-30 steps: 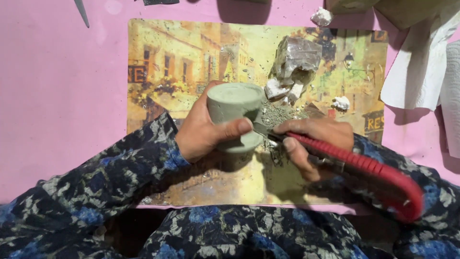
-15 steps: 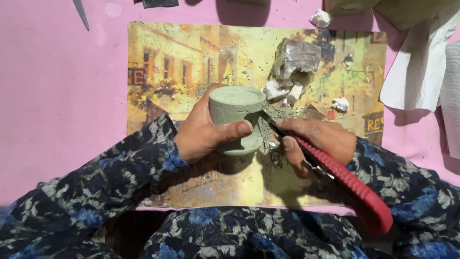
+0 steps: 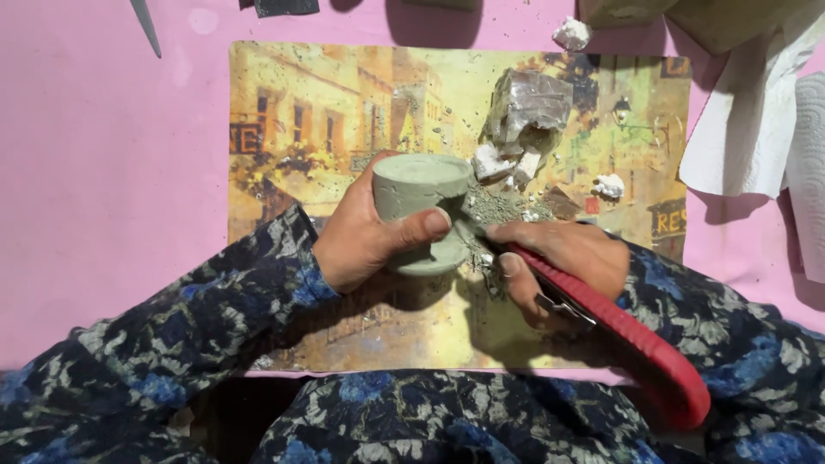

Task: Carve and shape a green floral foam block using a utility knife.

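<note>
Her left hand (image 3: 365, 245) is gripping a grey-green clay cup (image 3: 421, 210); the right hand (image 3: 563, 262) is clutching a red-handled knife (image 3: 627, 339), trimming it. Shavings (image 3: 503, 210) are piling up on the placemat (image 3: 301, 112); trimming looks unfinished.

One grey-green clay cup (image 3: 421, 210) sits at the frame's centre, held between two hands: one left hand (image 3: 365, 236) and one right hand (image 3: 563, 266). One red-handled knife (image 3: 636, 344) runs toward the lower right. One painted street-scene placemat (image 3: 309, 129) fills the middle. One wrapped grey clay lump (image 3: 528, 107) lies upper centre, with about four small white chunks around it. Two white paper towels (image 3: 756, 129) hang at the upper right.
</note>
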